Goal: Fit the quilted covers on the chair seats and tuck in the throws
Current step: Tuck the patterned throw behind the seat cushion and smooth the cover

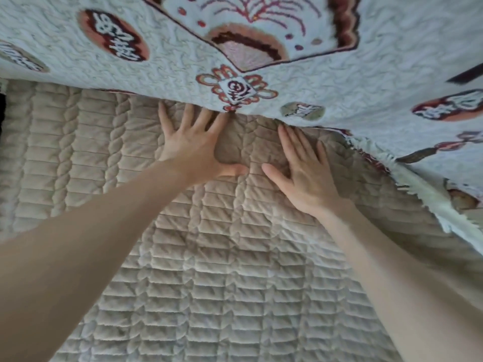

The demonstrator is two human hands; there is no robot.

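Observation:
A beige quilted cover (203, 270) lies across the seat and fills most of the head view. Above it hangs a pale patterned throw (313, 82) with red and brown motifs, draped over the backrest. My left hand (193, 145) presses flat on the cover with fingers spread, fingertips at the throw's lower edge. My right hand (305, 171) also lies flat on the cover, its fingertips reaching under the throw's hem. Both thumbs point toward each other, a small gap between them.
The throw's white fringed edge (418, 184) runs down diagonally at the right over the cover. A dark gap (2, 111) shows at the far left edge beside the seat.

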